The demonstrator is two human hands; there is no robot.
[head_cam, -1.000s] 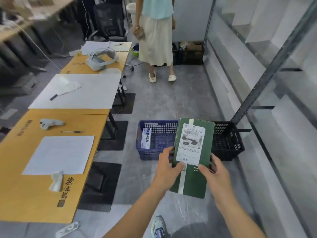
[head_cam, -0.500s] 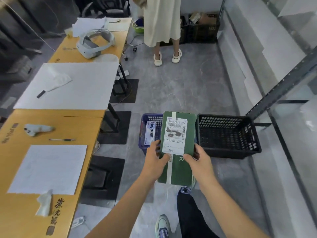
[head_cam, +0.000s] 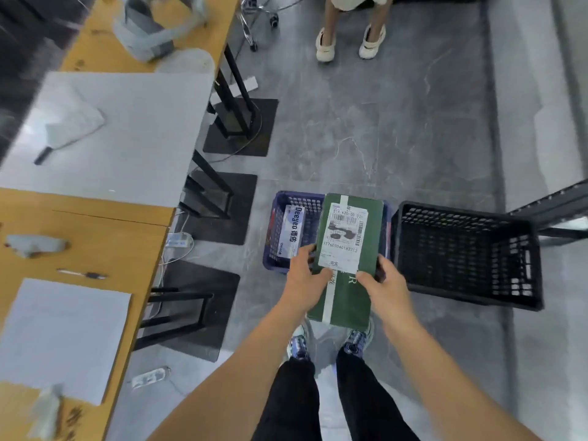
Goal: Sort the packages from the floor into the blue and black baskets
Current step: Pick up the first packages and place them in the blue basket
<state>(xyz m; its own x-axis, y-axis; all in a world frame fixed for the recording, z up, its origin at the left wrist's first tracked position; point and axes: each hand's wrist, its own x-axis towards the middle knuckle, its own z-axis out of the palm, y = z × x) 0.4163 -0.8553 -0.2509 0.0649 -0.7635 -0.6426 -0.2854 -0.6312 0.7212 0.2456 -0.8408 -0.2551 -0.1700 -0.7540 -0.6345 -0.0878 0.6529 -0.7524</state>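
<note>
Green package [head_cam: 345, 237] with a white shipping label hangs above the blue basket [head_cam: 276, 224], gripped at both side edges: the left hand [head_cam: 305, 275] and right hand [head_cam: 386, 286] each wrap their fingers [head_cam: 321, 273] round an edge, thumbs on top. Just beyond the left fingers a white box [head_cam: 291, 232] stands in the blue basket. The black basket [head_cam: 464, 210] sits just right of the right fingers. The counter [head_cam: 95, 233] lies well to the left.

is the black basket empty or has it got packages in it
Empty: the black plastic mesh basket shows only its bare perforated floor and walls, no package inside.
</note>
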